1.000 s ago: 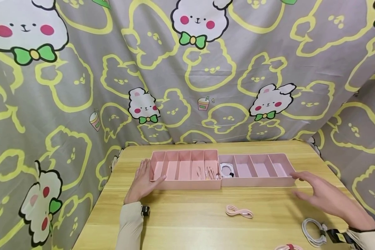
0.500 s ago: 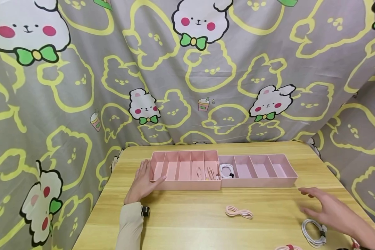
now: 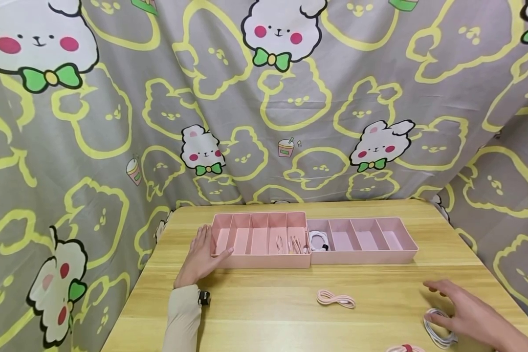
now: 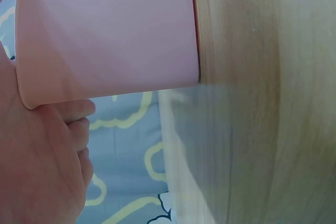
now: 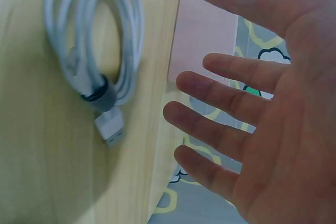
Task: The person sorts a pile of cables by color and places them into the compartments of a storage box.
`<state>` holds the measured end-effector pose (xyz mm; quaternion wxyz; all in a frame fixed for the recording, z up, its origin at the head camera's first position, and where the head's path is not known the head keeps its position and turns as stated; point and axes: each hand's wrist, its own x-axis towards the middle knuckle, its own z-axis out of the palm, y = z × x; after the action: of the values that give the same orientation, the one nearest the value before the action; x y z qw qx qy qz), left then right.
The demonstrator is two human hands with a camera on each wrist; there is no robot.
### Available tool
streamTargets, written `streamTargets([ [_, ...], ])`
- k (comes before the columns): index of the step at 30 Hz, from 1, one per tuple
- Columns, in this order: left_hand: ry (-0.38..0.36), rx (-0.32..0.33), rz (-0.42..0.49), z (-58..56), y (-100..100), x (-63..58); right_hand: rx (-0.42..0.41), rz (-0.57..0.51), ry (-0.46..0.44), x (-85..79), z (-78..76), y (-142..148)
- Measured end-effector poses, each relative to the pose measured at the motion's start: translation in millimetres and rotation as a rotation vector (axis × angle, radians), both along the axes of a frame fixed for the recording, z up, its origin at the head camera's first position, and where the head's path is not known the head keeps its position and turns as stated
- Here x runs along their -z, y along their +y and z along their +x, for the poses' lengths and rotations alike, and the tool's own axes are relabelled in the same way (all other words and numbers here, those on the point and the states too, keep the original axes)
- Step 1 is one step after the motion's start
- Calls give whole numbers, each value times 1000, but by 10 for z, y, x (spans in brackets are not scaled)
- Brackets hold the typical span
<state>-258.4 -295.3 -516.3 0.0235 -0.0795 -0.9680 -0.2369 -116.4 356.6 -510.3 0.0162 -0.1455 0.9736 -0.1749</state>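
Note:
My left hand [image 3: 198, 261] rests against the left end of a pink divided storage box [image 3: 264, 261], its fingers along the end wall and its thumb at the front rim. In the left wrist view, that hand's palm [image 4: 42, 161] touches the box corner. My right hand [image 3: 473, 313] hovers over a coiled grey-white USB cable [image 5: 92, 35] at the table's right, fingers spread and apart from it. A dark strap [image 5: 102, 95] binds the coil near its plug. In the head view the hand partly covers this cable.
A mauve-pink divided box [image 3: 363, 257] adjoins the first, with a white cable [image 3: 319, 241] in its left compartment. Small cables [image 3: 296, 244] lie in the first box. A pink cable [image 3: 336, 299] and a red-strapped pink coil [image 3: 406, 348] lie on the wooden table [image 3: 246, 313].
My right hand has left the right end of the mauve-pink box and come back toward me, over the grey-white cable. The left hand has stayed in place.

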Motion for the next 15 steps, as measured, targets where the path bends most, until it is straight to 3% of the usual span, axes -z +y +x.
streamTargets([
  [4,-2,1,0,0,1,-11,3,37,-46,25,21,9],
  [11,-2,-1,-4,13,-2,-16,96,26,-311,79,-6,-30],
  [15,-1,1,1,8,-1,-14,100,8,-354,124,-7,-15],
])
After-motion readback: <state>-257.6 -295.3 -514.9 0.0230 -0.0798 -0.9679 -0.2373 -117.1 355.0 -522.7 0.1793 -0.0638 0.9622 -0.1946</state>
